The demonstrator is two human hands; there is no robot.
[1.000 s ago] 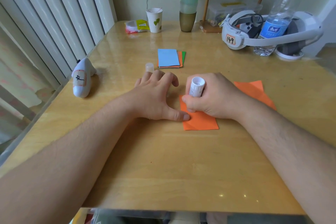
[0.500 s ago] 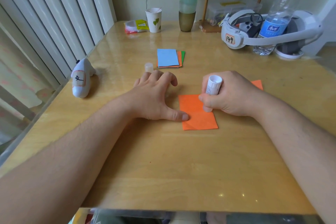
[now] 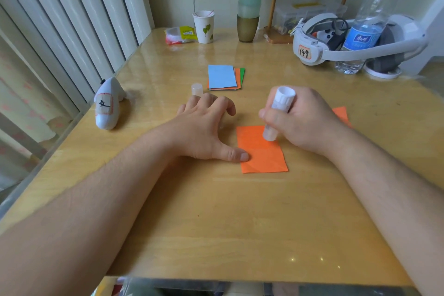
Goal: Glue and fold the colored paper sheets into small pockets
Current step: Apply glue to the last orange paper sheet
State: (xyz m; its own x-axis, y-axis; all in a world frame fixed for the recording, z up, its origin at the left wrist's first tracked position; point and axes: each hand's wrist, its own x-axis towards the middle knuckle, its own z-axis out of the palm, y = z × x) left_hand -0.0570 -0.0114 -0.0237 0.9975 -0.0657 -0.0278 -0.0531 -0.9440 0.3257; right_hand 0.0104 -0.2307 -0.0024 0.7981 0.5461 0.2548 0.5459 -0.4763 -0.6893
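With the orange sheet on the wooden table as the reference, the farthest thing to its left is a small white plush toy lying near the table's left edge. Closer in, the left hand rests on the table just left of the sheet, fingers spread and bent at the tips with nothing in them, the thumb tip pressing down on the sheet's left edge. Just beyond that hand's fingertips stands the translucent glue cap. Beyond the sheet, toward the far side of the table, lies a small stack of colored papers with a blue one on top and orange and green edges showing. Over the sheet's far right part, the right hand is wrapped around a white glue stick, whose lower end touches the paper. Right of that hand an orange paper corner shows. Far right and beyond stand a white headset and a water bottle.
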